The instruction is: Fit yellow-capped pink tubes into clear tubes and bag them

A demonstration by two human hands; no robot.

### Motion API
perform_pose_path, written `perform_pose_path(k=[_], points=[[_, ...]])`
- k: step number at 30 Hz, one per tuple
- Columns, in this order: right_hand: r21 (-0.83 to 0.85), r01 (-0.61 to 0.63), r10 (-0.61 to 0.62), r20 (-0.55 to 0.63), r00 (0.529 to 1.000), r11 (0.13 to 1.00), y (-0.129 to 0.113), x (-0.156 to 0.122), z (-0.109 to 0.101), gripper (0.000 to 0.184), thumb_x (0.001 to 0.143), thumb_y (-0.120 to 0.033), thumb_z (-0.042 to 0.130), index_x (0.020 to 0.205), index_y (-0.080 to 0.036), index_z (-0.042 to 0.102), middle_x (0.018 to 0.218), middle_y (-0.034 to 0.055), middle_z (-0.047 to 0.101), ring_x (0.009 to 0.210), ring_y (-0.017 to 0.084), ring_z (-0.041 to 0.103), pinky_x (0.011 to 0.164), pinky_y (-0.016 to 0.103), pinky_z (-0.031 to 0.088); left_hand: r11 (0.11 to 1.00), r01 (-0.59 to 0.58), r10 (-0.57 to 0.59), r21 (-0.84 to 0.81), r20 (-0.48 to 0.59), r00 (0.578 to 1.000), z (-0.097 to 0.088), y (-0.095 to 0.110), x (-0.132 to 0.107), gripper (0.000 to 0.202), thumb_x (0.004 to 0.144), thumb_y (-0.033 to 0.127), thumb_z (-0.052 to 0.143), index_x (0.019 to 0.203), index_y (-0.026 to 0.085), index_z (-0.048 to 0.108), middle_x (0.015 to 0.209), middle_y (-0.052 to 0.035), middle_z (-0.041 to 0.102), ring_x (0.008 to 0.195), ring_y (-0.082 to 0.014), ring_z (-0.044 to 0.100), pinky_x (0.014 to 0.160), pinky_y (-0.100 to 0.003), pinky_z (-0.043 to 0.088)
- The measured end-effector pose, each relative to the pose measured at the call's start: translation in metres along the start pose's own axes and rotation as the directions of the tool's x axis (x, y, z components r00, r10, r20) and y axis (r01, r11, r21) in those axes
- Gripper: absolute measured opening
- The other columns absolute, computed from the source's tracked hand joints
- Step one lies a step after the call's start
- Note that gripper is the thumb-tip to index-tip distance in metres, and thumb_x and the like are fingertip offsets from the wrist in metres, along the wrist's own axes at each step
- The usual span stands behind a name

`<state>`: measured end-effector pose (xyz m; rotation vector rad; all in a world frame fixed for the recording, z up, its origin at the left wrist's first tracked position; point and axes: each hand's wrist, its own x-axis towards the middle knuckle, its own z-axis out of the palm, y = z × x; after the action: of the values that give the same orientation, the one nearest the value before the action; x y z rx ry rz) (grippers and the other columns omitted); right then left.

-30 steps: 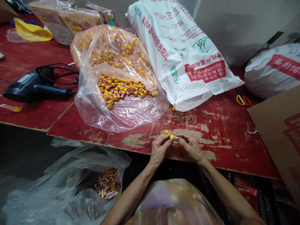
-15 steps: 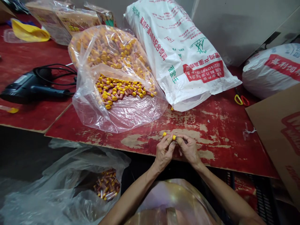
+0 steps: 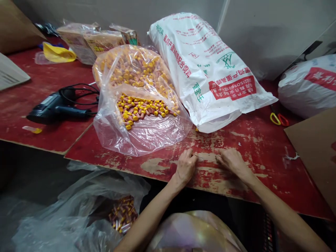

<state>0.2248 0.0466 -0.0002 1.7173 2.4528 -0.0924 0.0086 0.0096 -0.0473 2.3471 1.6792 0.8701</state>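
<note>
My left hand [image 3: 186, 166] is curled closed just above the front edge of the worn red table [image 3: 154, 167]. What its fingers hold, if anything, is hidden. My right hand [image 3: 232, 161] is a little to the right, apart from the left, with its fingers bent together over the table; nothing between them can be made out. Beyond the left hand lies a clear plastic bag [image 3: 147, 141] full of small tubes with yellow caps [image 3: 143, 110]. A second clear bag [image 3: 63, 217], below the table edge, holds more yellow-capped tubes [image 3: 123, 211].
A white printed sack [image 3: 207, 70] lies behind my hands. At the left are a heat gun [image 3: 52, 105] and a single yellow-capped tube [image 3: 33, 130]. Scissors [image 3: 279, 119], another sack [image 3: 307, 87] and a cardboard box [image 3: 315, 143] stand at the right. Packaged bags [image 3: 105, 42] are behind.
My hands were together at two yellow-capped tubes; now they are apart, the right one moved to the right, and those tubes no longer show. The view has shifted left and up.
</note>
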Motion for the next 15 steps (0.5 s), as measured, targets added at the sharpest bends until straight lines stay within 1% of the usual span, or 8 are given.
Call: perform_pose_path(k=[2, 3, 5, 7, 9, 11, 13, 15], points=[[0.073, 0.081, -0.077, -0.065, 0.995, 0.994, 0.002, -0.005, 0.006, 0.024, 0.087, -0.031, 0.044, 0.071, -0.02, 0.059, 0.061, 0.0067, 0.062, 0.055, 0.018, 0.056, 0.053, 0.027, 0.031, 1.0, -0.002, 0.002, -0.009, -0.007, 1.0, 0.01, 0.003, 0.02, 0.019, 0.089, 0.015, 0.045, 0.085, 0.018, 0.063, 0.087, -0.0099, 0.059, 0.082, -0.0205, 0.055, 0.074, -0.033, 0.047], [0.123, 0.133, -0.117, -0.13, 0.985, 0.983, 0.003, -0.008, 0.01, 0.026, 0.089, -0.031, 0.042, 0.074, -0.02, 0.06, 0.064, 0.0062, 0.063, 0.057, 0.018, 0.056, 0.054, 0.028, 0.034, 1.0, 0.0, -0.001, -0.014, -0.012, 1.0, 0.013, 0.004, 0.029, 0.017, 0.088, 0.015, 0.046, 0.087, 0.017, 0.063, 0.087, -0.01, 0.059, 0.081, -0.0206, 0.056, 0.073, -0.032, 0.047], [0.216, 0.222, -0.15, -0.306, 0.94, 0.951, 0.0, -0.012, 0.019, 0.029, 0.093, -0.031, 0.036, 0.087, -0.02, 0.062, 0.078, 0.0078, 0.067, 0.068, 0.019, 0.06, 0.062, 0.029, 0.041, 0.999, 0.002, -0.005, -0.051, -0.049, 0.999, 0.014, 0.004, 0.045, 0.016, 0.088, 0.015, 0.047, 0.092, 0.017, 0.062, 0.092, -0.0106, 0.06, 0.085, -0.0204, 0.057, 0.073, -0.03, 0.048], [0.267, 0.282, -0.137, -0.456, 0.879, 0.921, -0.009, -0.011, 0.031, 0.029, 0.094, -0.031, 0.035, 0.103, -0.019, 0.06, 0.095, 0.0103, 0.067, 0.084, 0.021, 0.061, 0.073, 0.033, 0.044, 0.994, 0.02, -0.034, -0.105, -0.131, 0.991, 0.008, -0.003, 0.052, 0.019, 0.089, 0.015, 0.045, 0.096, 0.018, 0.062, 0.096, -0.0102, 0.06, 0.087, -0.0192, 0.058, 0.075, -0.028, 0.047], [0.26, 0.3, -0.124, -0.53, 0.839, 0.918, -0.023, -0.007, 0.042, 0.028, 0.093, -0.029, 0.04, 0.112, -0.019, 0.058, 0.104, 0.0111, 0.066, 0.093, 0.024, 0.058, 0.081, 0.037, 0.043, 0.986, 0.095, -0.124, -0.137, -0.22, 0.968, -0.005, -0.019, 0.055, 0.02, 0.088, 0.015, 0.043, 0.093, 0.019, 0.062, 0.094, -0.0089, 0.06, 0.084, -0.0183, 0.059, 0.075, -0.028, 0.046], [0.231, 0.303, -0.128, -0.561, 0.818, 0.925, -0.038, 0.0, 0.048, 0.027, 0.092, -0.026, 0.044, 0.113, -0.018, 0.058, 0.106, 0.011, 0.065, 0.097, 0.025, 0.056, 0.086, 0.04, 0.041, 0.967, 0.233, -0.252, -0.103, -0.272, 0.929, -0.022, -0.042, 0.06, 0.019, 0.087, 0.016, 0.043, 0.091, 0.019, 0.062, 0.09, -0.0082, 0.061, 0.08, -0.0187, 0.059, 0.073, -0.028, 0.044], [0.212, 0.289, -0.117, -0.583, 0.804, 0.933, -0.047, 0.008, 0.049, 0.027, 0.091, -0.026, 0.046, 0.114, -0.017, 0.058, 0.109, 0.0115, 0.063, 0.099, 0.025, 0.054, 0.088, 0.042, 0.04, 0.925, 0.38, -0.371, -0.022, -0.283, 0.885, -0.038, -0.071, 0.074, 0.019, 0.088, 0.02, 0.044, 0.092, 0.018, 0.061, 0.091, -0.0093, 0.061, 0.082, -0.0209, 0.059, 0.072, -0.029, 0.043], [0.211, 0.278, -0.096, -0.608, 0.788, 0.937, -0.047, 0.017, 0.046, 0.028, 0.09, -0.026, 0.048, 0.114, -0.017, 0.057, 0.111, 0.0124, 0.062, 0.101, 0.025, 0.053, 0.088, 0.042, 0.04, 0.866, 0.492, -0.453, 0.089, -0.277, 0.848, -0.046, -0.099, 0.096, 0.022, 0.089, 0.026, 0.043, 0.097, 0.015, 0.06, 0.097, -0.0131, 0.061, 0.088, -0.0248, 0.059, 0.073, -0.032, 0.042]])
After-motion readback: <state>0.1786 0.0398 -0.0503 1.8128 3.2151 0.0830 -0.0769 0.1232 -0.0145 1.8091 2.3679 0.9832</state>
